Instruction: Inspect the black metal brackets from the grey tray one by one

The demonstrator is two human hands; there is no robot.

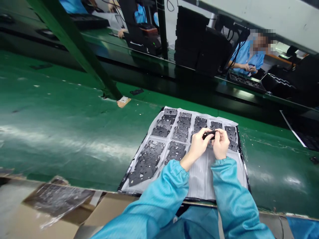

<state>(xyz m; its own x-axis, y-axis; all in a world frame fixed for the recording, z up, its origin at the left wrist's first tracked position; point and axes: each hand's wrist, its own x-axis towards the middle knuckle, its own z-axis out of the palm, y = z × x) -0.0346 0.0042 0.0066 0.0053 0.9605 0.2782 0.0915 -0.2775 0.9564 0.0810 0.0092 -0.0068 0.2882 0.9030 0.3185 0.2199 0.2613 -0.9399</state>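
Observation:
A small flat black part [208,134] is pinched between both my hands above a tray. My left hand [199,142] grips its left end with thumb and fingers. At the other end my right hand [220,142] closes on it the same way. Below lies a shallow black tray lined with a white sheet [204,176]. Overlapping rows of flat black plates with cut-outs [147,161] fill its left side, and more plates [183,126] lie in columns along the back. My hands hide some of the plates beneath them.
The tray sits on a green bench [74,132]. A slanted green post [82,53] rises to its left, with a loose black piece [137,91] near its foot. Cardboard boxes with clear plastic [59,199] are below the front edge. Across the bench, a co-worker [249,59] handles parts.

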